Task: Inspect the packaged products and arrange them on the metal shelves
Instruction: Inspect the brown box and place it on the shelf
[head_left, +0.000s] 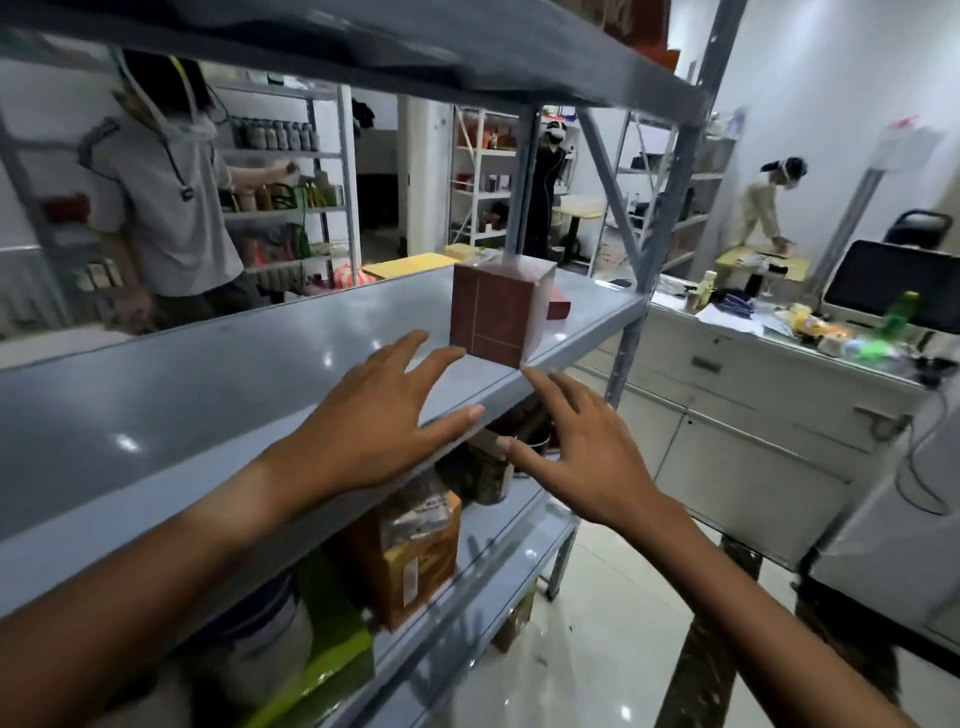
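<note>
Step in hand: placing, as I read it. A dark red box stands upright on the middle metal shelf, close to its front edge and toward the right-hand post; nobody is holding it.

Left hand: spread flat, fingers straight, hovering over the shelf just short of the box's left face. I cannot tell whether the fingertips brush it; it grips nothing.

Right hand: also spread and holding nothing, in front of and slightly below the shelf's front lip, its fingertips pointing up at the box's near lower corner.

Where the goods are: behind the box lies a flat red package, partly hidden. The lower shelf carries an orange-brown carton, dark jars and other packs, blurred.

Next move, my guess: either both hands close on the box's two sides to square it up or push it deeper, or they go down for another pack. The box sits near the edge, so a nudge should go inward, not sideways.

Risk: the glossy shelf looks slippery; a one-sided push may spin the box.

Around: other people work at shelves beyond; a cluttered counter stands to the right.
</note>
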